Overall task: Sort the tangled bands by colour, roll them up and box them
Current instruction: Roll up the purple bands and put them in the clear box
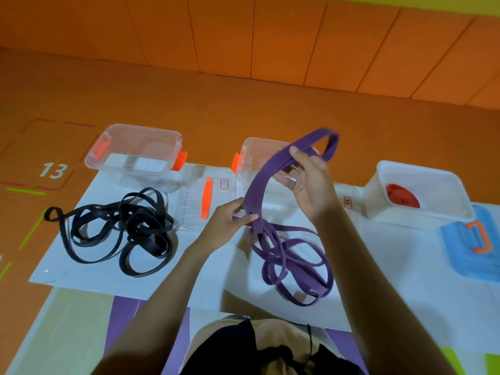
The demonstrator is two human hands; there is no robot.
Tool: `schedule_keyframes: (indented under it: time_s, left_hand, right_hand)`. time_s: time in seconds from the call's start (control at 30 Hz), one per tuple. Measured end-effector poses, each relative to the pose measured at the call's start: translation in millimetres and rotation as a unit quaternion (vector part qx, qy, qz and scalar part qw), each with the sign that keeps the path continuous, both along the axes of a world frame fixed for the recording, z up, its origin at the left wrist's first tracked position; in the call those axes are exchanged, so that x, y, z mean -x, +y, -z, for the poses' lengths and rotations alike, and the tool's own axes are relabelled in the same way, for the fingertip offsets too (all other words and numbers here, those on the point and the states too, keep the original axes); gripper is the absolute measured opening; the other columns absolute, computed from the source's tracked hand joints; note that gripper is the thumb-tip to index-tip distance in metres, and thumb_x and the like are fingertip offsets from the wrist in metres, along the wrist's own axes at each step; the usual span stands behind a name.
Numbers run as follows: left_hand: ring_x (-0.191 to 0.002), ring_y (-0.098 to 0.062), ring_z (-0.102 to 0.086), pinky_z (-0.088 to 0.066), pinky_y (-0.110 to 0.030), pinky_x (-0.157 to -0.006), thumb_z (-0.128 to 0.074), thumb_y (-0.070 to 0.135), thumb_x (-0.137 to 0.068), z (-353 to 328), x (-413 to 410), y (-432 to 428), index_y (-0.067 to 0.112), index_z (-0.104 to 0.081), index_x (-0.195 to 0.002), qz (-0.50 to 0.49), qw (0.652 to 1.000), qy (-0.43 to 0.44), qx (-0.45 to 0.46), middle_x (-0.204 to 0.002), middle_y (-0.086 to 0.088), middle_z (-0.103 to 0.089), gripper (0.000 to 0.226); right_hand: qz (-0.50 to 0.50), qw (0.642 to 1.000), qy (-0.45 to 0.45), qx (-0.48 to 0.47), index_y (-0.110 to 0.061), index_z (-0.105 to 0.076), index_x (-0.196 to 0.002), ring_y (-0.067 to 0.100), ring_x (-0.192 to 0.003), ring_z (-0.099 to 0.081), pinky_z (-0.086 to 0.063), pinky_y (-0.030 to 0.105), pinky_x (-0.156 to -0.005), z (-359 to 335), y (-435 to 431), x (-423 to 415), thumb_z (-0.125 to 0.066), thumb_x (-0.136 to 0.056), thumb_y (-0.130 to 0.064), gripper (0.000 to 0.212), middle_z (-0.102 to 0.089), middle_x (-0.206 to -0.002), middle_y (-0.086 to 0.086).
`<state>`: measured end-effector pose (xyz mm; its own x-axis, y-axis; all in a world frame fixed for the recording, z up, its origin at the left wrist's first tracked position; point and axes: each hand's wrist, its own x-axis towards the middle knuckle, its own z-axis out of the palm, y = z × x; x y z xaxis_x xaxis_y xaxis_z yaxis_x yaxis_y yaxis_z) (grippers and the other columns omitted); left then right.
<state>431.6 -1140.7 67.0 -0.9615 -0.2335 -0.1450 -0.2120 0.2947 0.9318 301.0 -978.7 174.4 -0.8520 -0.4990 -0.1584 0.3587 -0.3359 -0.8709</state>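
Above the white sheet (pixel 81 266) on the orange floor (pixel 243 104), the right grip (pixel 311 185) clasps a doubled length of the flat purple elastic band (pixel 257 185). Its long axis slants from a loop at far right down to the left grip (pixel 230 226), which pinches it. Its remainder lies tangled just nearer. The tangled black elastic bands (pixel 121 228) lie left, near a clear plastic box (pixel 135 150).

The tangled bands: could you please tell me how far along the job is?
Sorting looks done: black flat bands and purple flat bands lie in separate heaps, and a red roll sits in the white plastic box. In hand: left hand and right hand hold a raised purple strand. To do: both heaps are unrolled, and the left clear plastic box holds no bands.
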Motion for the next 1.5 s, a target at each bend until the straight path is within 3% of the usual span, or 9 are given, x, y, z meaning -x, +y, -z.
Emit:
schedule_keyframes:
  time_s: [0.5,0.67,0.83,0.93,1.0,1.13,1.27,1.37,1.5]
  left_hand:
    - [-0.087,-0.004,-0.064,-0.051,-0.016,-0.085,-0.056,0.013,-0.108,-119,23,16,0.007,-0.056,-0.120,0.065,0.975,0.163,-0.135,-0.083,0.018,-0.056,0.014]
    - [-0.089,-0.018,-0.078,-0.060,-0.026,-0.075,-0.056,0.013,-0.109,-135,29,19,0.021,-0.057,-0.115,0.063,0.979,0.141,-0.136,-0.091,0.008,-0.072,0.010]
    - [-0.094,-0.035,-0.073,-0.061,-0.050,-0.081,-0.061,0.018,-0.107,-132,35,24,0.015,-0.059,-0.111,0.041,0.989,0.119,-0.082,-0.104,-0.017,-0.072,0.006]
    - [-0.095,-0.036,-0.072,-0.059,-0.058,-0.089,-0.064,0.018,-0.104,-130,37,23,0.005,-0.059,-0.110,0.011,0.992,0.115,-0.044,-0.102,-0.019,-0.073,0.016]
    - [-0.090,-0.041,-0.070,-0.057,-0.062,-0.085,-0.066,0.019,-0.101,-130,38,22,0.002,-0.058,-0.105,-0.004,0.993,0.113,-0.025,-0.096,-0.020,-0.072,0.019]
    - [-0.087,-0.041,-0.067,-0.055,-0.052,-0.082,-0.068,0.018,-0.100,-131,40,19,0.002,-0.060,-0.102,-0.014,0.992,0.119,-0.043,-0.090,-0.019,-0.072,0.019]
    - [-0.094,-0.003,-0.063,-0.050,-0.021,-0.085,-0.071,0.038,-0.098,-124,37,16,0.033,-0.067,-0.106,-0.018,0.987,0.137,-0.078,-0.105,0.018,-0.069,0.010]
    - [-0.118,0.000,-0.062,-0.053,-0.021,-0.094,-0.072,0.061,-0.086,-106,21,13,0.043,-0.058,-0.134,-0.019,0.991,0.102,-0.090,-0.132,0.013,-0.065,0.054]
    - [-0.112,-0.017,-0.071,-0.059,-0.031,-0.094,-0.086,0.035,-0.086,-72,1,15,0.036,-0.062,-0.135,0.030,0.991,0.108,-0.068,-0.123,0.008,-0.071,0.054]
  right_hand:
    - [-0.032,0.996,-0.077,-0.028,-0.016,-0.063,-0.138,0.026,-0.121,-0.071,-0.058,0.041,-0.093,31,32,6,-0.064,-0.094,-0.045,0.053,-0.072,-0.134,0.010]
    - [-0.129,0.990,0.031,-0.039,-0.022,-0.067,-0.139,0.019,-0.117,-0.064,-0.051,0.041,-0.103,34,32,-11,-0.045,-0.106,-0.054,0.051,-0.070,-0.128,0.005]
    - [-0.176,0.952,0.204,-0.144,-0.008,-0.074,-0.119,0.029,-0.118,-0.066,-0.048,0.059,-0.110,37,33,-25,-0.073,-0.094,-0.045,0.045,-0.071,-0.119,0.013]
    - [-0.145,0.910,0.300,-0.247,-0.021,-0.082,-0.107,0.019,-0.121,-0.062,-0.047,0.048,-0.112,37,29,-28,-0.082,-0.087,-0.038,0.026,-0.067,-0.120,-0.003]
    - [-0.151,0.892,0.348,-0.247,-0.020,-0.084,-0.101,0.012,-0.116,-0.062,-0.047,0.040,-0.108,35,23,-33,-0.080,-0.091,-0.031,0.015,-0.070,-0.111,-0.015]
    - [-0.134,0.880,0.378,-0.255,-0.003,-0.080,-0.093,0.031,-0.102,-0.062,-0.046,0.056,-0.096,33,17,-33,-0.074,-0.097,-0.024,0.022,-0.071,-0.101,0.013]
    - [-0.127,0.879,0.372,-0.270,-0.004,-0.075,-0.083,0.032,-0.097,-0.061,-0.049,0.057,-0.090,24,20,-31,-0.076,-0.095,-0.026,0.025,-0.063,-0.099,0.013]
    - [-0.126,0.902,0.339,-0.234,-0.019,-0.080,-0.097,0.017,-0.094,-0.069,-0.058,0.040,-0.086,13,19,-33,-0.071,-0.097,-0.033,0.016,-0.071,-0.100,-0.004]
    - [-0.084,0.933,0.295,-0.189,-0.016,-0.077,-0.096,0.009,-0.063,-0.060,-0.053,0.023,-0.064,6,25,-31,-0.064,-0.104,-0.017,0.015,-0.068,-0.094,0.009]
